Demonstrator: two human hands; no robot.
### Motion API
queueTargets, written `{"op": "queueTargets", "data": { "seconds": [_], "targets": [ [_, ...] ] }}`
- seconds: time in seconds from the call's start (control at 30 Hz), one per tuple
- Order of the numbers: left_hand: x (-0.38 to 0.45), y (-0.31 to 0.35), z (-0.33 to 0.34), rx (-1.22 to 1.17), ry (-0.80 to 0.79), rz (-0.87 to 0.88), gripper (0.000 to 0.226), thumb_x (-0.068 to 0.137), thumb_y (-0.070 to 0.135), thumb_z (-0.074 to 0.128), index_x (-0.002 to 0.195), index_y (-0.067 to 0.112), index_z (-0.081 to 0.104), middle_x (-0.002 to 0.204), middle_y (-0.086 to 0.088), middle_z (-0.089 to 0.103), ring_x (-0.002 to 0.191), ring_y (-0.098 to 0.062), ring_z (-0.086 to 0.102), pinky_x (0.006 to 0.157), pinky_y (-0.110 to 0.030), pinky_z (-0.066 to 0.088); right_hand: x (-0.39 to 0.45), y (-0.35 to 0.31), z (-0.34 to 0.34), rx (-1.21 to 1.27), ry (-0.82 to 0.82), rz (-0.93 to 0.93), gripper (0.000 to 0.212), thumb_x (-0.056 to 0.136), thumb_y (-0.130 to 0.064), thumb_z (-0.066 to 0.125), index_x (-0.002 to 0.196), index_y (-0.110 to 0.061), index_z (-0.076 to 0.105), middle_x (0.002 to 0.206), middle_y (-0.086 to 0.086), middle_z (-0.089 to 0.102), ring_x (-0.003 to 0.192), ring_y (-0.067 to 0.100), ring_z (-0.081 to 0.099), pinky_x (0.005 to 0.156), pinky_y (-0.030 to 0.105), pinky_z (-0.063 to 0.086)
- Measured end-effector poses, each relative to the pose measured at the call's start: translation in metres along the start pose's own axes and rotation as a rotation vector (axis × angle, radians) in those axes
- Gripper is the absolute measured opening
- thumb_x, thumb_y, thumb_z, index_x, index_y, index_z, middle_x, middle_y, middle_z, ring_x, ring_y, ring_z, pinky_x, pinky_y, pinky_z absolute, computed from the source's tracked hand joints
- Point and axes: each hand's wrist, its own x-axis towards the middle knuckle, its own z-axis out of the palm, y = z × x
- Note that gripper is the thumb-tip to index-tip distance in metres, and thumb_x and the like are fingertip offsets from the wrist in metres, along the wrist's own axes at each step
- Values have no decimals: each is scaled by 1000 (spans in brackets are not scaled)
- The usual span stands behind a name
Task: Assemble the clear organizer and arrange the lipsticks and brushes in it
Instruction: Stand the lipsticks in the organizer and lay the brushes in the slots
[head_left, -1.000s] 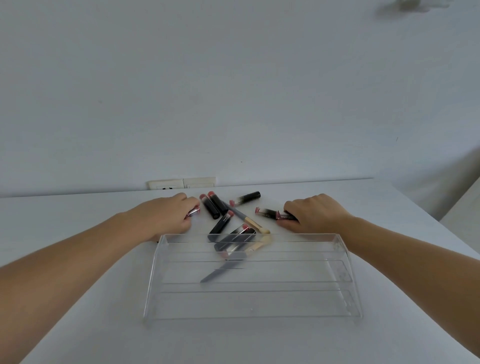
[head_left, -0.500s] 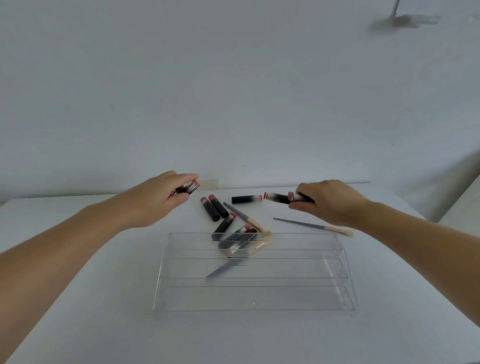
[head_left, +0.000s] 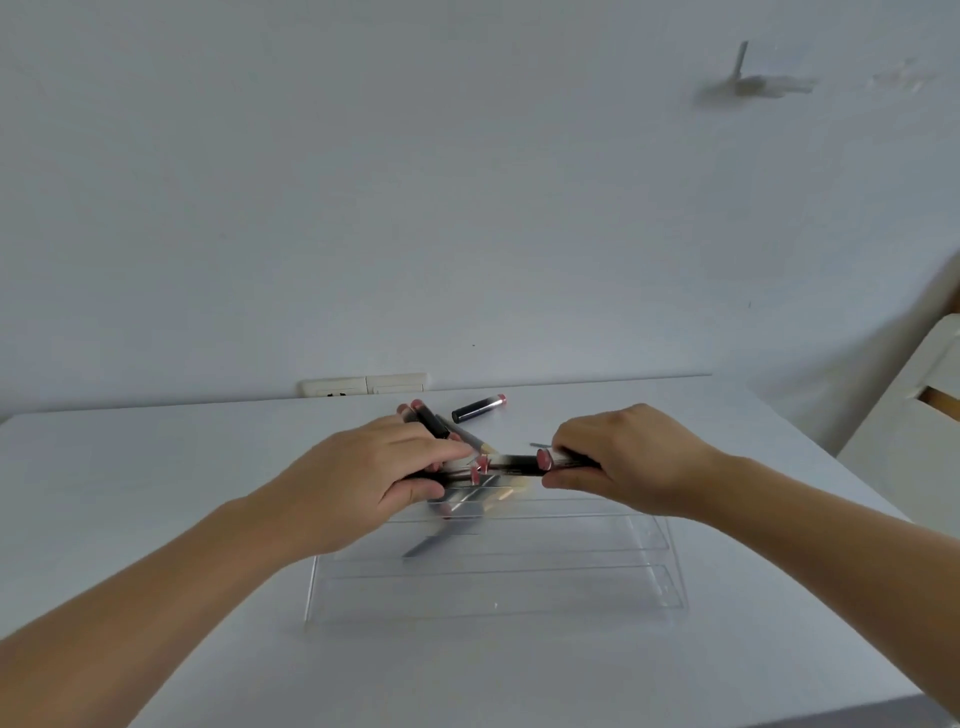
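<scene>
While both forearms reach in over the white table (head_left: 156, 467), the left hand (head_left: 363, 478) sits knuckles-up above the far-left edge of the clear stepped acrylic organizer (head_left: 493, 587), fingers curled round a dark lipstick tube with a pink end (head_left: 480, 464), thumb underneath. Right hand (head_left: 623, 462) mirrors it at the far-right side, fingers and thumb clamped on a second dark pink-ended lipstick (head_left: 550, 460); the two tubes point at each other, ends nearly meeting, motion-blurred. Organizer lies flat on the table, near the person, three long tiers visible. Loose count: one black lipstick with pink cap (head_left: 478, 409) alone near the back edge, two more dark tubes (head_left: 428, 418) just behind the left fingers, one grey-handled brush (head_left: 467, 436) beside them. More tubes and brushes show through the organizer's back tier, blurred; can't count those. A thin grey handle (head_left: 540, 445) pokes out by the right hand. White wall socket (head_left: 363, 385) behind.
</scene>
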Motion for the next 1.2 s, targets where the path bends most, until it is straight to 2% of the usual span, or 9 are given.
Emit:
{"op": "queueTargets", "data": {
  "seconds": [0.23,0.3,0.37,0.5,0.6,0.77,0.9,1.03,1.2],
  "targets": [
    [-3,4,7,-6,109,-3,37,93,39,68,129,28,67,96,33,54,92,10,45,81,-10,37,0,-7,6,-14,35,-69,43,92,-68,32,78,-28,41,73,-11,46,58,17,42,54,30,28],
    [-4,6,8,-26,145,-32,44,90,50,63,127,28,68,96,38,52,92,12,46,78,-10,39,0,-10,8,-12,49,-74,40,92,-68,33,78,-30,40,74,-12,45,58,16,41,54,29,26],
    [-5,8,11,-38,169,-57,52,85,59,61,126,29,69,96,41,51,92,11,49,77,-16,43,2,-15,10,-7,55,-63,43,92,-69,32,80,-29,44,76,-12,47,59,15,42,53,29,28],
    [-6,12,13,-25,189,-114,60,80,73,59,124,34,70,95,40,53,92,10,50,75,-17,45,5,-25,20,1,75,-68,52,93,-69,32,90,-24,57,82,-9,50,65,15,44,57,31,39],
    [-9,13,13,-5,188,-142,60,78,75,56,120,36,72,93,34,56,88,11,50,71,-18,46,2,-26,26,-24,168,-70,48,94,-66,41,88,-22,61,78,-7,49,65,16,42,57,31,39],
    [-15,12,11,-18,196,-162,58,76,74,60,120,37,72,105,32,64,94,3,62,78,-31,56,-4,-29,31,-58,302,-34,54,85,-74,52,85,-21,64,73,-7,49,62,17,44,55,31,42],
    [-17,13,9,-60,239,-212,57,76,72,62,119,36,71,107,28,69,95,6,64,79,-23,53,-5,-29,28,40,407,9,50,85,-68,60,86,-19,69,75,-5,56,64,17,49,57,30,43],
    [-15,11,7,-51,189,-276,59,72,76,57,121,44,67,103,36,64,96,15,57,78,-10,42,-2,-25,23,79,375,-8,50,87,-65,56,92,-18,72,82,-4,62,71,19,57,61,31,48],
    [-13,6,5,-45,113,-314,73,64,85,56,128,50,60,102,45,57,96,16,56,82,-9,39,1,-21,25,74,364,-12,49,93,-59,49,93,-16,73,83,-3,63,71,18,57,61,29,44]
  ]
}}
